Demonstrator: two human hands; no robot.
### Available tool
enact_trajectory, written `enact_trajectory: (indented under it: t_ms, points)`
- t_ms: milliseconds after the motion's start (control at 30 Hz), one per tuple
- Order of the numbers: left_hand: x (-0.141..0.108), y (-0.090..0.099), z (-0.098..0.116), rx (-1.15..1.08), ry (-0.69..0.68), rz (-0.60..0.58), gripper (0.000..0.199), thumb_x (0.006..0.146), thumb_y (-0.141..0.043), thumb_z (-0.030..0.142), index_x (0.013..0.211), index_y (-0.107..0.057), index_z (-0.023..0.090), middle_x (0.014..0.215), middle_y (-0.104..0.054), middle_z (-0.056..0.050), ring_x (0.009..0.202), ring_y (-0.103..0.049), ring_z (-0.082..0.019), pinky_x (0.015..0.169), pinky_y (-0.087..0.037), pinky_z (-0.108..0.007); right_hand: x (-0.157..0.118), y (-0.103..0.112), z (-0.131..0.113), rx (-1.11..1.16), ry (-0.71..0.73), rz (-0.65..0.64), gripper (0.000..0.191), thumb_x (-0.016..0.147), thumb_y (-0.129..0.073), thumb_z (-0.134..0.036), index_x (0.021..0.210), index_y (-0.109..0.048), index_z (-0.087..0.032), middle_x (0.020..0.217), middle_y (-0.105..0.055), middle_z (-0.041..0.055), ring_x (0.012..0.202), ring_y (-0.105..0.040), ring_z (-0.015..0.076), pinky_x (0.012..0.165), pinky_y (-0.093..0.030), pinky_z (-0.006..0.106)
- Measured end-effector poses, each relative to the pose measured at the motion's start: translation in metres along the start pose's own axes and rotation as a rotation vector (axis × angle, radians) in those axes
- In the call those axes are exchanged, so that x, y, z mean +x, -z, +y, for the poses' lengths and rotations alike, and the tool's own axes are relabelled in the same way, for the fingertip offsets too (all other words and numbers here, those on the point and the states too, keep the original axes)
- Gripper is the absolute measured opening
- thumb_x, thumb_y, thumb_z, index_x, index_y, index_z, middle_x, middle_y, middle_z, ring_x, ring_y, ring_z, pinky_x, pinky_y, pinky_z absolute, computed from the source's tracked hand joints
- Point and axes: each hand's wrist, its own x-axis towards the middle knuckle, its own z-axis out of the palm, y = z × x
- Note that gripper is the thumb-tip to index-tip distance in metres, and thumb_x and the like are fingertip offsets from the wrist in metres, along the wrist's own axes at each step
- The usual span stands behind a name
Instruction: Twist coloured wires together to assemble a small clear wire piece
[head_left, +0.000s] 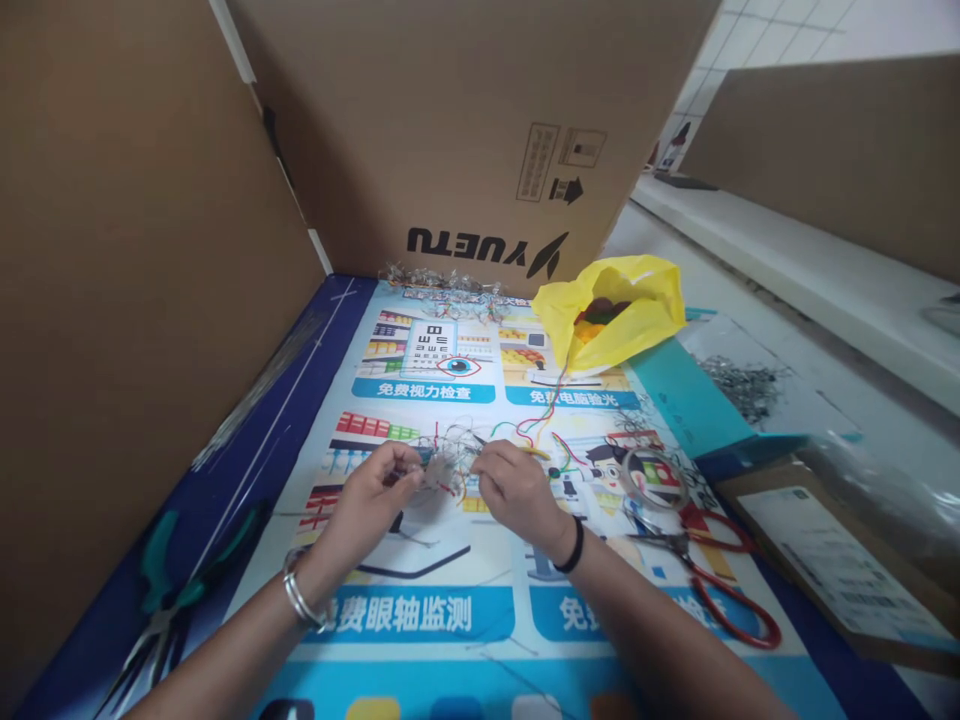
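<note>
A loose tangle of thin wires (448, 462) with small red and yellow bits lies between my two hands over the printed poster (487, 650). My left hand (381, 492) pinches the tangle's left side between thumb and forefinger. On the other side my right hand (519, 492) has its fingers curled closed at the tangle's right edge, gripping something too small to make out. Red, green and yellow threads (551, 405) run from behind my right hand up to a yellow bag (630, 310), which lies open with dark and orange contents.
Teal-handled pliers (161, 610) lie at the left, red-handled scissors (694, 560) and a tape roll (654, 478) at the right. Cardboard walls (450, 120) rise behind and left. Wire scraps (450, 285) line the back; a labelled package (840, 560) sits far right.
</note>
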Motion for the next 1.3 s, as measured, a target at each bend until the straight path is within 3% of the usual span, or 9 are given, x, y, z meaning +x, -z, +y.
enact_trajectory:
  t_ms: [200, 333, 533, 767, 900, 1167, 1300]
  points:
    - [0.001, -0.001, 0.004, -0.166, 0.059, -0.032, 0.017, 0.074, -0.065, 0.027, 0.080, -0.051, 0.019, 0.072, -0.057, 0.002, 0.075, -0.061, -0.016, 0.069, -0.042, -0.026, -0.002, 0.001, 0.003, 0.059, -0.038, 0.017, 0.024, 0.078, -0.044, -0.003, 0.083, -0.061, -0.020, 0.083, -0.059, 0.0051, 0.081, -0.058, 0.0156, 0.072, -0.049, 0.029]
    - [0.002, -0.002, 0.004, -0.203, 0.081, -0.014, 0.021, 0.074, -0.064, 0.031, 0.082, -0.049, 0.019, 0.071, -0.058, 0.002, 0.071, -0.062, -0.016, 0.062, -0.043, -0.025, 0.000, -0.002, 0.002, 0.160, -0.071, 0.081, 0.024, 0.076, -0.045, -0.003, 0.080, -0.061, -0.020, 0.080, -0.060, 0.0043, 0.079, -0.059, 0.0151, 0.069, -0.049, 0.028]
    - [0.003, -0.003, 0.003, -0.258, 0.117, 0.029, 0.022, 0.073, -0.066, 0.029, 0.082, -0.048, 0.019, 0.068, -0.059, 0.003, 0.068, -0.062, -0.014, 0.061, -0.043, -0.024, 0.004, -0.003, -0.001, 0.289, -0.252, 0.089, 0.021, 0.071, -0.047, -0.003, 0.073, -0.061, -0.019, 0.072, -0.060, 0.0023, 0.064, -0.056, 0.0126, 0.055, -0.044, 0.023]
    - [0.003, -0.005, 0.006, -0.304, 0.128, 0.038, 0.021, 0.072, -0.067, 0.025, 0.081, -0.049, 0.019, 0.069, -0.059, 0.003, 0.066, -0.059, -0.012, 0.060, -0.042, -0.023, 0.005, 0.000, -0.008, 0.362, -0.364, 0.100, 0.015, 0.072, -0.053, -0.010, 0.076, -0.064, -0.018, 0.072, -0.061, 0.0022, 0.059, -0.055, 0.0113, 0.054, -0.045, 0.022]
    - [0.002, -0.005, 0.006, -0.307, 0.116, 0.024, 0.019, 0.072, -0.067, 0.023, 0.079, -0.050, 0.018, 0.068, -0.059, 0.003, 0.063, -0.056, -0.011, 0.060, -0.041, -0.023, 0.002, -0.007, -0.010, 0.370, -0.540, 0.112, 0.005, 0.072, -0.058, -0.018, 0.072, -0.063, -0.018, 0.065, -0.060, 0.0003, 0.055, -0.052, 0.0109, 0.051, -0.042, 0.022]
    - [0.004, -0.003, -0.005, -0.307, 0.073, -0.024, 0.016, 0.075, -0.063, 0.025, 0.080, -0.049, 0.019, 0.070, -0.056, 0.003, 0.064, -0.052, -0.011, 0.064, -0.039, -0.024, 0.006, -0.010, -0.016, 0.631, -0.831, 0.128, 0.010, 0.073, -0.059, -0.026, 0.076, -0.062, -0.017, 0.059, -0.058, -0.0026, 0.049, -0.053, 0.0101, 0.048, -0.042, 0.021]
    - [0.004, -0.002, -0.009, -0.298, 0.046, -0.062, 0.014, 0.078, -0.061, 0.026, 0.080, -0.049, 0.019, 0.073, -0.053, 0.003, 0.066, -0.050, -0.011, 0.066, -0.038, -0.024, 0.009, -0.005, -0.020, 0.649, -0.862, 0.092, 0.010, 0.073, -0.058, -0.026, 0.076, -0.064, -0.017, 0.057, -0.058, -0.0028, 0.048, -0.053, 0.0105, 0.048, -0.042, 0.022]
